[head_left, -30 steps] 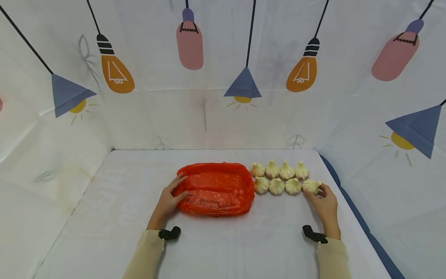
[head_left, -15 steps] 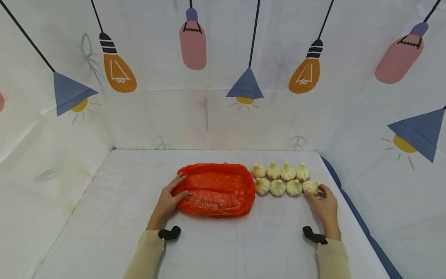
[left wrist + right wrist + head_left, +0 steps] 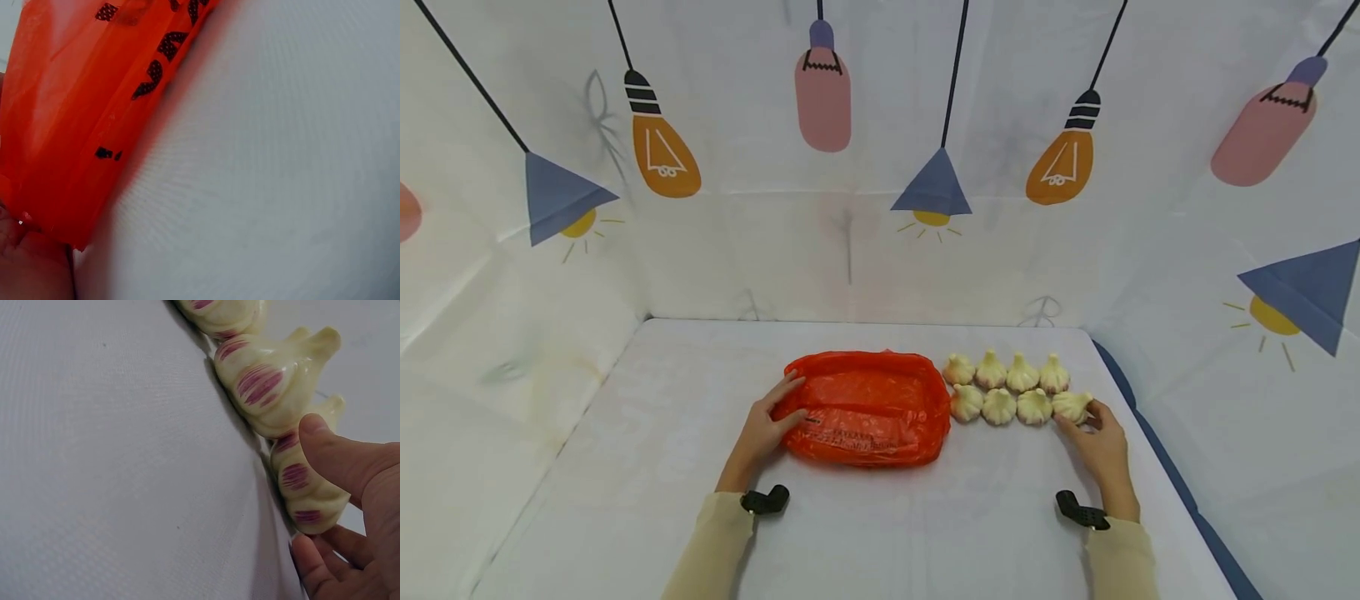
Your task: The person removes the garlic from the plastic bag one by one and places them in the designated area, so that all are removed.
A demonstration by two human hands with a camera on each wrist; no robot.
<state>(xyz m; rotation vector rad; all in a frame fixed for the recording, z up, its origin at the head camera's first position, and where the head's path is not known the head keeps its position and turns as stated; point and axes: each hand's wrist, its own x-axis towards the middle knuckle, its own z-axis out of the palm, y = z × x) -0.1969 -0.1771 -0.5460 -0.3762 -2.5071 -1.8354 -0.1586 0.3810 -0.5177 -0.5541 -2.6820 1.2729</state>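
Note:
A shallow rectangular red plastic bag [image 3: 865, 408], with a raised rim and black print, sits mid-table; whatever gives it its shape is hidden. My left hand [image 3: 765, 429] rests on its left end, fingers and thumb spread along the edge. To the right of the bag, several whitish garlic bulbs stand in two rows of similar length. My right hand [image 3: 1101, 437] pinches the rightmost garlic bulb [image 3: 1071, 406] of the near row between thumb and fingers. That bulb lies tipped, its stem toward the right. In the right wrist view, purple streaks mark the neighbouring garlic bulb [image 3: 265, 384].
The white table [image 3: 880, 533] ends at a white cloth wall [image 3: 760, 250] printed with lamps and light bulbs. Along the table's right side runs a dark blue edge [image 3: 1172, 467]. Both wrists carry black camera mounts.
The head view has shifted slightly, so the wall prints appear a little further right. Both hands keep their places on the bag and the garlic bulb.

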